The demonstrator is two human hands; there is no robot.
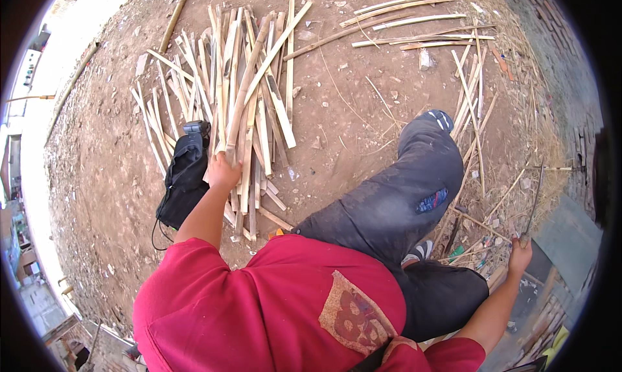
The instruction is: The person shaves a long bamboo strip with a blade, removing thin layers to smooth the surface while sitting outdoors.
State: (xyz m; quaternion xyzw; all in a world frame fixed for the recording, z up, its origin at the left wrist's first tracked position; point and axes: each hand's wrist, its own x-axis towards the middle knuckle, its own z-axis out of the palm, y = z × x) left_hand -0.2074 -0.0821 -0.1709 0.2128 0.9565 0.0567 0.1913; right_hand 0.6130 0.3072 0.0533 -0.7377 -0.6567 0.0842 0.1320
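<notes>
My left hand is closed round the near end of a long split bamboo strip. This strip lies on top of a heap of pale split bamboo strips on the ground. Out to the right, my right hand is closed on a long, thin, dark knife-like tool, its narrow length pointing away from me. The handle is hidden inside my fingers. Beside my left forearm lies a black bag, partly against the heap.
More strips lie at the far right, with others beyond my bent leg. A pole rests at the far left. Near my right hand are a grey sheet and scattered sticks. A brick wall stands at the right.
</notes>
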